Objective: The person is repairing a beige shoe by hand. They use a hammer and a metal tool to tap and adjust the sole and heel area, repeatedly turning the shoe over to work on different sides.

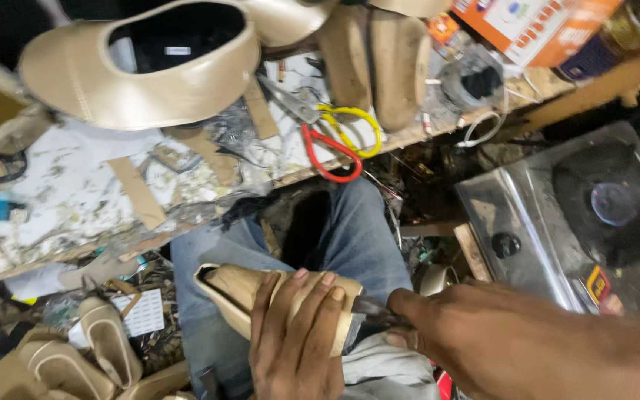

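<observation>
Left hand: our left hand [294,341] wraps the beige pointed leather shoe upper [275,296], fingers [312,290] pressed together over its top.
Right hand: our right hand [438,333] comes in from 3 o'clock, fingers pinching a dark metal tool [372,311] against the shoe's open end.
Shoe: sits on our lap at 6 o'clock, over the blue jeans [357,230].
Surface: the messy white surface [75,192] at 12 o'clock carries red-and-yellow-handled scissors [331,141] and a big beige shoe [142,63].
Stove: steel gas burner [579,215] at 3 o'clock.

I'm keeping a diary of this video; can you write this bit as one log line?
left hand: grips beige shoe on lap | right hand: holds dark tool against shoe | scissors: on workbench
</observation>
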